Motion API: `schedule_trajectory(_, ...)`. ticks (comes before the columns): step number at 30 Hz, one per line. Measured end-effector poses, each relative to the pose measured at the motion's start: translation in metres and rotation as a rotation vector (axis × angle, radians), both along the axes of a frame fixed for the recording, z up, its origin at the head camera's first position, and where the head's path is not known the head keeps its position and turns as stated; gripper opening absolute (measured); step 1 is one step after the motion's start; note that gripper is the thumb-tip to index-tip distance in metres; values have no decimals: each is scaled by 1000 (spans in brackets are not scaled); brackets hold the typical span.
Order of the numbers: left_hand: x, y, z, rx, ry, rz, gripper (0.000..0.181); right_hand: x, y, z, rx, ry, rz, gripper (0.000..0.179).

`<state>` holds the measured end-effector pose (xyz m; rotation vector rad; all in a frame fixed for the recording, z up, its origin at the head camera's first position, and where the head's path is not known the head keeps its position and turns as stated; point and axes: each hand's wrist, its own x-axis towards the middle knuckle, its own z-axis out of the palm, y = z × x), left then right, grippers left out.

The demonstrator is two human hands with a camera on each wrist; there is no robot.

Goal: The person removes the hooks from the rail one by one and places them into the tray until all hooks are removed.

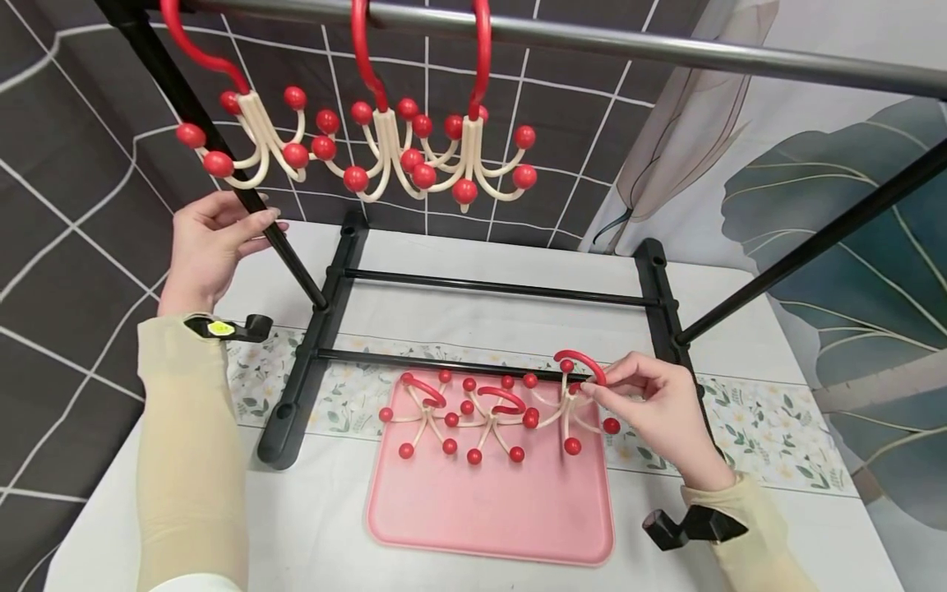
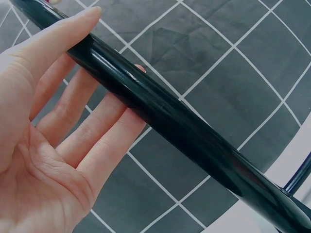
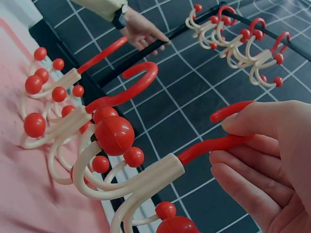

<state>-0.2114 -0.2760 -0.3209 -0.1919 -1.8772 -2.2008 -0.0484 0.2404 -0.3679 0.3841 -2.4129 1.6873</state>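
Three cream hangers with red ball tips lie on a pink mat (image 1: 488, 510). My right hand (image 1: 595, 385) pinches the red hook (image 1: 580, 362) of the rightmost hanger (image 1: 570, 407), which is tilted up off the mat. The right wrist view shows thumb and fingers (image 3: 243, 160) gripping that hook (image 3: 214, 144). The other two hangers (image 1: 422, 411) (image 1: 496, 415) lie flat beside it. My left hand (image 1: 247, 230) holds the slanted black leg (image 1: 288, 247) of the rack. In the left wrist view, that leg (image 2: 170, 121) passes between thumb and fingers (image 2: 97, 126).
Three more hangers (image 1: 259, 140) (image 1: 385, 148) (image 1: 473, 156) hang by red hooks from the grey top rail (image 1: 666, 49). The black rack base (image 1: 311, 353) and crossbars (image 1: 496, 286) stand on the white table just behind the mat. Tiled and leaf-print cloths hang behind.
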Motion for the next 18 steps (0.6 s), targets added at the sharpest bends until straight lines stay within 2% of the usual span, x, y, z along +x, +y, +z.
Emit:
schedule_trajectory(13,-2,0,-1,-3,-11,4,34,11,0,-24,-15,4,11,24)
schedule_trajectory(18,-2,0,-1,8,-6,-1,33,13,1,-31,-22,3,37,24)
